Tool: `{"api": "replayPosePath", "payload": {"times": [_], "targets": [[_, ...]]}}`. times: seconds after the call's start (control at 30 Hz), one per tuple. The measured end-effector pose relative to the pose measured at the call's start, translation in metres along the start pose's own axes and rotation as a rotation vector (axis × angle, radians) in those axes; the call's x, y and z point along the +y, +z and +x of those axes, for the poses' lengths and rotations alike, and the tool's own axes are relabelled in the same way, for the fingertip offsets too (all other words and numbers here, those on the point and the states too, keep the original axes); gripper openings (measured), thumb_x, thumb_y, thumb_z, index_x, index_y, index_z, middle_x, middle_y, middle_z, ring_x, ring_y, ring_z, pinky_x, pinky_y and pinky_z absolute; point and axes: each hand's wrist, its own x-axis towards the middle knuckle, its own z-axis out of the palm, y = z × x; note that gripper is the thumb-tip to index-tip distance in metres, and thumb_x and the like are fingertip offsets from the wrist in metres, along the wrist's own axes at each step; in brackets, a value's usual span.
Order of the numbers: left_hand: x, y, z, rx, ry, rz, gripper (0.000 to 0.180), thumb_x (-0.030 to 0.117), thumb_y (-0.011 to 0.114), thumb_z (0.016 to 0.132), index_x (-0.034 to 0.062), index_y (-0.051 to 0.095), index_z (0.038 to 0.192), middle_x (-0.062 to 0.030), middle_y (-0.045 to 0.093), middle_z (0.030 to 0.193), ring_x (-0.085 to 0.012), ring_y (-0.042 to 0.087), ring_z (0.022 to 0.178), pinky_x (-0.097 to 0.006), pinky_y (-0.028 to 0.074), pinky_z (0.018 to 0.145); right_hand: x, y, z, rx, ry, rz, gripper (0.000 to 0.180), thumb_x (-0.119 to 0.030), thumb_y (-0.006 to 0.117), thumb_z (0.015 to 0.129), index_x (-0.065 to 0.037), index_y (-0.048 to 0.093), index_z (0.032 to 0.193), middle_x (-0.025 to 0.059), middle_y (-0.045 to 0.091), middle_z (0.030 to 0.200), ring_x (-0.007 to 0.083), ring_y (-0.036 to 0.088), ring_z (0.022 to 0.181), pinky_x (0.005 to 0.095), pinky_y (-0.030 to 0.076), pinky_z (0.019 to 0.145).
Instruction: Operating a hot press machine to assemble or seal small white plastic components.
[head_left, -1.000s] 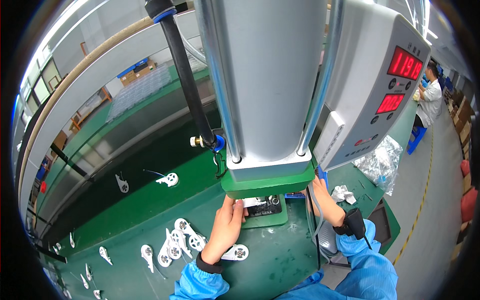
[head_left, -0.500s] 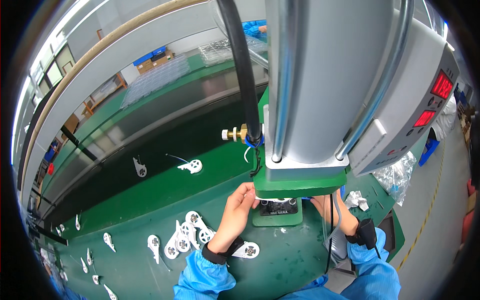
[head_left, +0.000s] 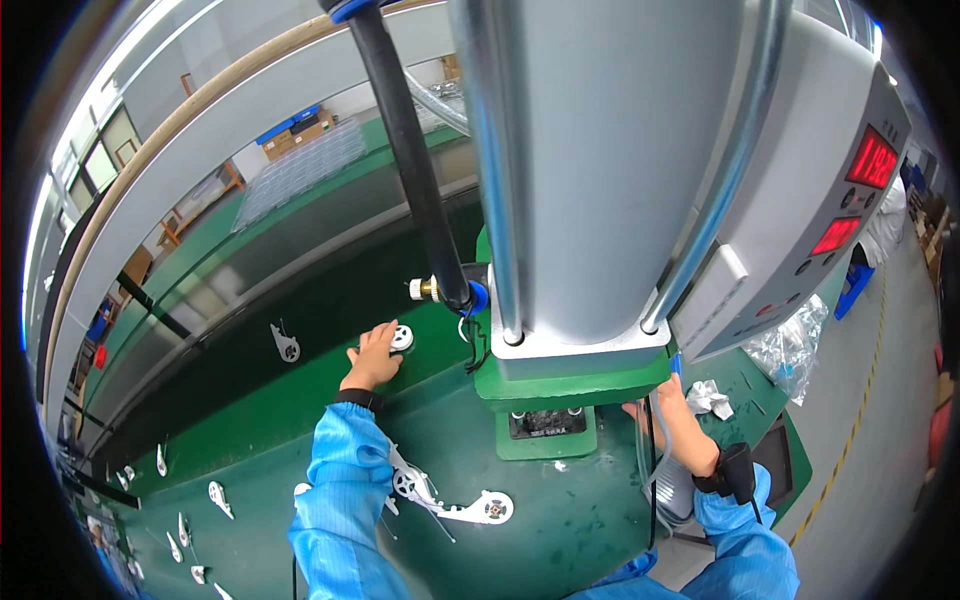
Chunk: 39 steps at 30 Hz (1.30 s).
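Left hand (head_left: 375, 358) stretched to far left of press, fingers laid on small white round-headed part (head_left: 401, 338) lying on dark conveyor belt (head_left: 300, 300); closed pinch not discernible. Right hand (head_left: 668, 418) placed at right side of green press base (head_left: 570, 385), grip state hidden. More white parts (head_left: 470, 508) piled near, beside blue sleeve (head_left: 345, 490).

press column (head_left: 600, 180) and black hose (head_left: 410, 170) block the bench middle.
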Motion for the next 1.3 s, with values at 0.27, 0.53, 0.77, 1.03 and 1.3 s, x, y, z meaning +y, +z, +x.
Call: {"api": "replayPosePath", "payload": {"times": [0.27,0.53,0.77,1.03,1.3], "targets": [[0.001,0.027,0.001,0.304,0.073,-0.041,0.033,0.029,0.053,0.083,0.0058,0.054,0.106,-0.0123,0.058,0.101,-0.0285,0.054,0.097,-0.046,0.033,0.08,-0.001,-0.018,-0.003,-0.01,0.099,0.125,0.013,-0.003,0.065,0.071,-0.004,0.061,0.083,0.0077,0.058,0.082,0.0254,0.051,0.081,0.0347,0.039,0.072],[0.041,0.009,-0.016,0.17,0.103,-0.146,0.058,0.057,0.065,0.067,0.0158,0.059,0.107,-0.0143,0.058,0.095,-0.0267,0.055,0.092,-0.04,0.031,0.078,-0.006,-0.024,-0.013,0.138,0.291,0.247,0.012,-0.007,0.07,0.07,-0.002,0.066,0.08,0.0067,0.061,0.069,0.0168,0.052,0.06,0.0283,0.041,0.053],[0.034,0.02,-0.007,0.57,0.38,-0.056,0.031,0.035,0.056,0.083,0.0044,0.06,0.087,-0.0127,0.053,0.087,-0.0294,0.053,0.083,-0.04,0.036,0.07,-0.008,-0.026,-0.019,0.157,0.361,0.335,0.012,-0.005,0.069,0.069,-0.003,0.067,0.081,0.0059,0.06,0.066,0.0136,0.05,0.057,0.0259,0.04,0.053],[0.131,-0.071,-0.093,-0.05,0.372,-1.083,0.015,0.009,0.041,0.089,-0.0039,0.049,0.086,-0.0091,0.054,0.066,-0.0143,0.052,0.051,-0.029,0.044,0.046,-0.005,-0.02,-0.021,0.255,0.424,0.448,0.012,-0.004,0.069,0.07,-0.002,0.067,0.081,0.005,0.062,0.069,0.0113,0.051,0.06,0.0249,0.04,0.056],[0.169,-0.077,-0.13,0.2,0.621,-0.596,0.02,0.011,0.048,0.086,-0.0029,0.053,0.099,-0.0209,0.057,0.09,-0.0367,0.056,0.079,-0.04,0.046,0.069,-0.01,-0.016,-0.02,0.257,0.348,0.455,0.011,-0.004,0.069,0.07,-0.003,0.067,0.081,0.0048,0.063,0.071,0.012,0.051,0.059,0.0253,0.041,0.056]]}}
